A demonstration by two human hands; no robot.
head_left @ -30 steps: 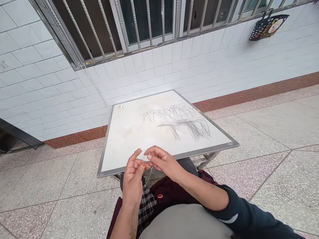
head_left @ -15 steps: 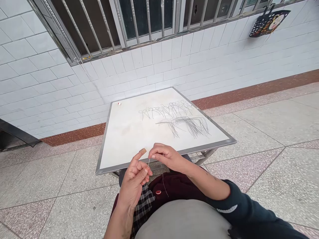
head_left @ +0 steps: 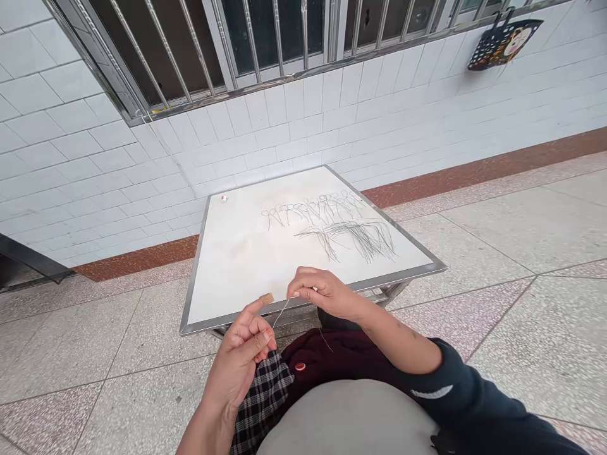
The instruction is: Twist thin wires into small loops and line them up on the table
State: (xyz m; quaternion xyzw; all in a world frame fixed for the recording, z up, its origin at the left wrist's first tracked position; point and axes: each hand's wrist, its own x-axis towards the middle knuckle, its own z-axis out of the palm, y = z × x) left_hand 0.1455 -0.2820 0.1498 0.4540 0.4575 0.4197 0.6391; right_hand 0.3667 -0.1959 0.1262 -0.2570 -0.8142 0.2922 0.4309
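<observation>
My left hand (head_left: 246, 344) pinches one end of a thin wire (head_left: 281, 313) between thumb and fingers. Its index finger, with a tan tape wrap on the tip, points outward. To the right and slightly higher, my right hand (head_left: 325, 294) pinches the same wire, and a loose tail hangs below that hand over my lap. Both hands are at the near edge of a white table (head_left: 232, 272). On it lie a row of wires with looped tops (head_left: 308, 207) and, nearer me, a loose bundle of thin dark wires (head_left: 358, 235).
A small white-and-red object (head_left: 224, 199) sits at the table's far left corner. Behind stands a white tiled wall (head_left: 265, 120) with a barred window (head_left: 265, 38). A dark patterned bag (head_left: 502, 44) hangs from the window bars at upper right.
My hands have moved apart: the left down and to the left, the right a little up and to the right. A longer stretch of wire shows between them.
</observation>
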